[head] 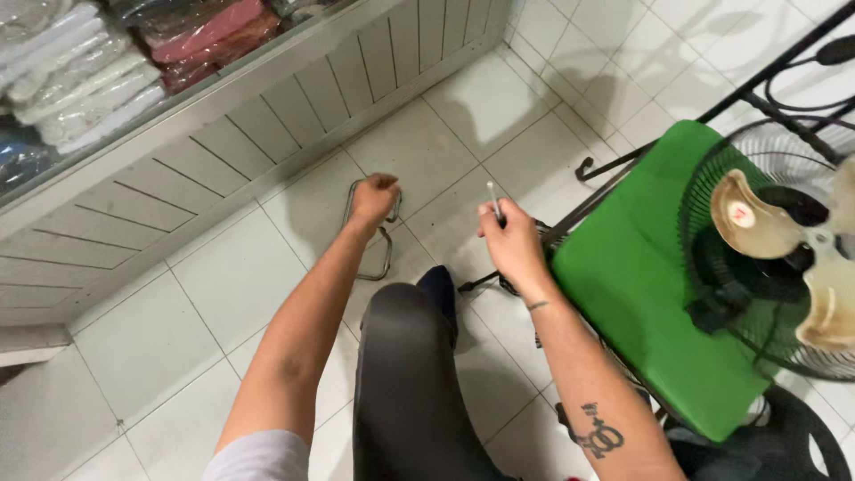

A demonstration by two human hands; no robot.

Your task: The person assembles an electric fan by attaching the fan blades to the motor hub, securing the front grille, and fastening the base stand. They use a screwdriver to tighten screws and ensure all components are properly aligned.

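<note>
well, the left hand (374, 196) is shut in a fist around the top of a bent metal wire frame (378, 254) that stands on the white tiled floor (160, 338); the frame's loops run down from the fist toward the knee. the right hand (509, 239) pinches a thin white stick-like tool (492, 198), tip pointing up and away from the palm; what kind of tool it is cannot be told at this size.

what could go wrong: the frame looks light and springy, held only at its top, so a twist of the fist could likely let the lower loop skate on the smooth tile. the tool is held by fingertips alone, and a knock from the dark-trousered knee (401, 312), which sits just below and between both grips, could jar it loose.

edges and room: beyond the left grip there is bare tile up to the grey panelled base of a display counter (232, 134), with wrapped folded cloth (80, 80) behind its glass. outward of the right grip things crowd: a green cushioned stool (641, 267) lies just beside the wrist, its black metal legs (606, 165) reaching past the fingers, and an open fan with pale blades (784, 240) sits on the stool's far side. the freest room is between the two hands and ahead of them.
</note>
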